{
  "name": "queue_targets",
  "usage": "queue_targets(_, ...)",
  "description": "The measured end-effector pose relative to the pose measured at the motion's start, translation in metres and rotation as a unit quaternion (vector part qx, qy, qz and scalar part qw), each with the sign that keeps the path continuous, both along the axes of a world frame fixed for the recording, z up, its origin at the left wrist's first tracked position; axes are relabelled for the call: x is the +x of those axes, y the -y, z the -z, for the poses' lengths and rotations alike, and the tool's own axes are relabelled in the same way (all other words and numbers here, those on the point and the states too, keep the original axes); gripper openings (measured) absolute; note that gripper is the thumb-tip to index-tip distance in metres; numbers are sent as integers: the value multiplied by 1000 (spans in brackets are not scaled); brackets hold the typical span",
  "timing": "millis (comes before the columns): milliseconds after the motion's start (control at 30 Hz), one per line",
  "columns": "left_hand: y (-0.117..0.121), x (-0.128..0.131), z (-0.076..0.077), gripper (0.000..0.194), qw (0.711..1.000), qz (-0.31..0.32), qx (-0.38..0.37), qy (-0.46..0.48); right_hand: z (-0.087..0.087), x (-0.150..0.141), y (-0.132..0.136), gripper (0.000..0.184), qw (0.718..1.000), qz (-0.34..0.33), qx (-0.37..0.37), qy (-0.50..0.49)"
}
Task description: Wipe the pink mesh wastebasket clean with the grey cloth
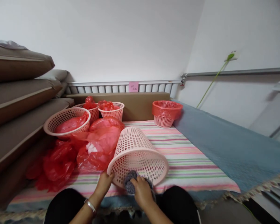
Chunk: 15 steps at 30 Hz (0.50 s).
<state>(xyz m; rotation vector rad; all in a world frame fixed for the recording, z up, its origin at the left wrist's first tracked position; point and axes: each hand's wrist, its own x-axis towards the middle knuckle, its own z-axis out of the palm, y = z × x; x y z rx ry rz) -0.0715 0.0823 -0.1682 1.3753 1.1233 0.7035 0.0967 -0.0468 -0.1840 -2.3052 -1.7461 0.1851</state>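
A pink perforated plastic basket (135, 140) lies on its side on the striped cloth, its mouth turned toward me. At the left of its rim, my left hand (104, 182) grips the edge, a silver bracelet on the wrist. My right hand (142, 188) is closed around a bunched dark grey cloth (130, 183) at the lower part of the mouth. Part of the cloth is hidden under the fingers. Just left of the basket, a red plastic bag (105, 133) with something white showing in it rests against or very close to it.
Another crumpled red bag (58, 163) lies at the left. Behind stand pink baskets (46, 126) with red bags inside, and a red-lined basket (163, 121) at the back right. Stacked cushions (21, 90) rise at the left. A striped cloth (191, 168) covers the surface.
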Motion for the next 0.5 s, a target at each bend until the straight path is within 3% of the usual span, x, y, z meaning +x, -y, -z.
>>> queue_targets(100, 5, 3, 4, 13, 1000, 9, 9, 0, -4, 14, 0, 46, 1000, 1, -6, 28)
queue_targets(300, 43, 30, 41, 30, 999, 17, -10, 37, -8, 48, 1, 47, 994, 91, -9, 54)
queue_targets(400, 47, 38, 53, 39, 998, 15, -12, 59, -1, 45, 0, 50, 993, 118, -7, 22)
queue_targets(500, 41, 41, 59, 29, 998, 19, -15, 58, 9, 25, -8, 51, 991, 124, -4, -52)
